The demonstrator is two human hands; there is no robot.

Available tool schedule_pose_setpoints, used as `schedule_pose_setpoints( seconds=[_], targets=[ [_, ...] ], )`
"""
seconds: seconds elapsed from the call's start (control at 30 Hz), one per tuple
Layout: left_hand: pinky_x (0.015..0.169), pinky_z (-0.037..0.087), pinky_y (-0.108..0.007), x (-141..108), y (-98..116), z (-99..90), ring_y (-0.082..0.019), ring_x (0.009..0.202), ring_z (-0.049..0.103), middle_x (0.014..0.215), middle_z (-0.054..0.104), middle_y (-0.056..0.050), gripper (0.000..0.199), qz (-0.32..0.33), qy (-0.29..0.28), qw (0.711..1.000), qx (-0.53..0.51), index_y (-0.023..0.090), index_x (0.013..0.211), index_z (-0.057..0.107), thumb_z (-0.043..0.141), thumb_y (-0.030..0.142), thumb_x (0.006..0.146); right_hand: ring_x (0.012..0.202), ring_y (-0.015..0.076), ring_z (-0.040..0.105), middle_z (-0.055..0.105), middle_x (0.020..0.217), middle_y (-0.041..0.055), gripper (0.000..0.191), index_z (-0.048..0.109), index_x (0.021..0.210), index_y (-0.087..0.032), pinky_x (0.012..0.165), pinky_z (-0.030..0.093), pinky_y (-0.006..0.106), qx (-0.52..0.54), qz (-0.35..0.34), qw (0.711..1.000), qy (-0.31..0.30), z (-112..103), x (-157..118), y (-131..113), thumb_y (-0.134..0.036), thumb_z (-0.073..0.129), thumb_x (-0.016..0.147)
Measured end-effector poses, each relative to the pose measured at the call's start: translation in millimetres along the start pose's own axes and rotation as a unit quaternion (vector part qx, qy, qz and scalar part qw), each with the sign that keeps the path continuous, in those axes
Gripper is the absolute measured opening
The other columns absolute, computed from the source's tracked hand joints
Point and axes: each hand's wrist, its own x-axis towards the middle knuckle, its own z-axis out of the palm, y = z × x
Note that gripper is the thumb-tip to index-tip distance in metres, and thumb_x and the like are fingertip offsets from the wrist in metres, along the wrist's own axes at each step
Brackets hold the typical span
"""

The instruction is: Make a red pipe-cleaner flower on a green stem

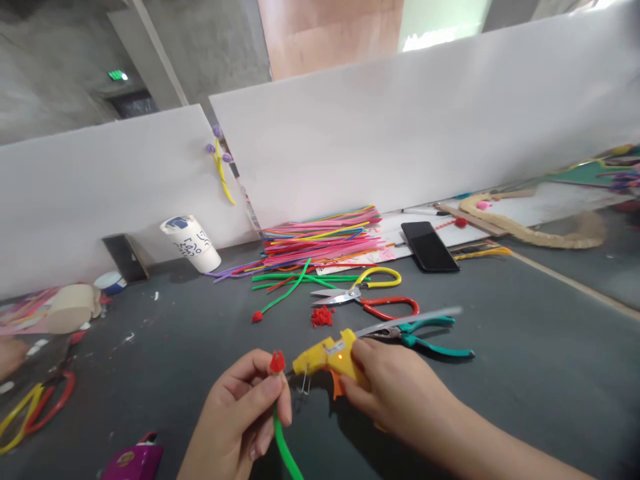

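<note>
Left hand (250,407) pinches a green pipe-cleaner stem (285,447) just under its red tip (277,362), right hand (400,380) grips the yellow glue gun (315,358), nozzle (289,375) just beside that pinch; best keep stem steady and skin clear of likely hot metal.

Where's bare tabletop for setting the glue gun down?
Bare table lies right of the teal pliers, with another patch between the left hand and white cup. Crowded: beyond the glue gun, with scissors, red snippets and pipe-cleaner pile.
</note>
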Motion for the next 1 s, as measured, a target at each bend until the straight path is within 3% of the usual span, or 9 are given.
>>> schedule_pose_setpoints(
  seconds=[0.1,0.17,0.27,0.33,0.53,0.7,0.77,0.87,1.0],
  targets=[
    [0.036,0.017,-0.010,-1.9,5.6,-5.8,0.003,0.031,0.031,0.045,0.061,0.002,0.026,-0.009,0.013,0.999,-0.034,0.016,0.063,0.067,0.086,0.034,0.062,0.056,0.0157,0.055,0.059,0.064,0.0004,0.016,0.048,0.068,-0.021,0.051,0.034,0.025,0.146,0.009,0.987,0.064,-4.3,3.5,9.2,-0.027,0.055,0.081],
    [0.035,0.018,-0.010,-0.7,7.0,-8.1,0.003,0.030,0.031,0.044,0.061,0.002,0.025,-0.030,0.009,0.998,-0.054,0.016,0.062,0.069,0.087,0.033,0.060,0.053,0.0126,0.047,0.050,0.061,-0.0041,0.022,0.042,0.068,-0.023,0.049,0.032,0.023,0.318,0.028,0.944,0.084,-5.2,6.7,14.3,-0.031,0.061,0.076],
    [0.034,0.020,-0.009,4.2,4.7,-8.4,0.003,0.030,0.034,0.047,0.063,0.000,0.028,-0.063,0.000,0.995,-0.075,0.015,0.059,0.070,0.089,0.035,0.056,0.061,0.0127,0.053,0.058,0.073,-0.0026,0.028,0.051,0.084,-0.022,0.053,0.038,0.021,0.542,0.055,0.839,0.016,-6.8,8.8,17.7,-0.036,0.070,0.069],
    [0.034,0.021,-0.008,8.1,1.7,-8.0,0.003,0.031,0.036,0.051,0.064,0.000,0.029,-0.072,0.004,0.994,-0.080,0.015,0.058,0.070,0.090,0.035,0.054,0.065,0.0128,0.055,0.064,0.082,0.0005,0.031,0.059,0.091,-0.019,0.053,0.039,0.021,0.597,0.074,0.797,-0.054,-8.6,7.6,17.7,-0.035,0.072,0.067],
    [0.034,0.022,-0.006,12.5,-4.1,-8.8,0.005,0.031,0.034,0.051,0.066,-0.001,0.030,-0.073,0.043,0.995,-0.059,0.014,0.059,0.071,0.090,0.037,0.055,0.051,0.0106,0.054,0.066,0.074,0.0031,0.026,0.064,0.086,-0.016,0.049,0.036,0.023,0.629,0.106,0.763,-0.101,-6.8,2.1,16.1,-0.039,0.064,0.076],
    [0.033,0.019,-0.007,11.2,-4.4,-6.4,0.003,0.031,0.037,0.053,0.067,-0.001,0.021,-0.077,0.072,0.994,-0.036,0.015,0.061,0.074,0.089,0.031,0.058,0.051,0.0116,0.051,0.061,0.062,0.0003,0.027,0.065,0.087,-0.017,0.051,0.039,0.024,0.635,0.107,0.765,-0.031,0.2,0.0,15.0,-0.043,0.063,0.079],
    [0.034,0.027,-0.009,12.5,-5.6,-5.8,0.002,0.036,0.041,0.061,0.069,-0.001,0.023,-0.078,0.060,0.994,-0.054,0.014,0.059,0.073,0.089,0.030,0.057,0.055,0.0111,0.050,0.064,0.072,0.0014,0.023,0.065,0.085,-0.019,0.053,0.042,0.024,0.638,0.119,0.760,-0.003,1.0,-1.0,14.4,-0.038,0.069,0.074],
    [0.055,0.046,-0.013,16.2,-10.4,-7.8,-0.005,0.056,0.055,0.076,0.072,-0.005,0.026,-0.054,0.057,0.995,-0.066,0.012,0.054,0.072,0.090,0.030,0.052,0.058,0.0124,0.052,0.067,0.079,0.0032,0.022,0.066,0.083,-0.019,0.056,0.045,0.026,0.643,0.127,0.755,-0.022,-0.3,-1.5,13.0,-0.034,0.072,0.068],
    [0.047,0.037,-0.015,20.4,-18.8,-13.1,-0.005,0.045,0.044,0.049,0.058,0.002,0.023,-0.057,0.019,0.993,-0.100,0.013,0.059,0.068,0.083,0.028,0.066,0.056,0.0105,0.050,0.068,0.077,0.0023,0.020,0.067,0.079,-0.019,0.054,0.043,0.024,0.650,0.136,0.747,-0.037,-3.1,-1.4,9.9,-0.032,0.071,0.066]
  ],
)
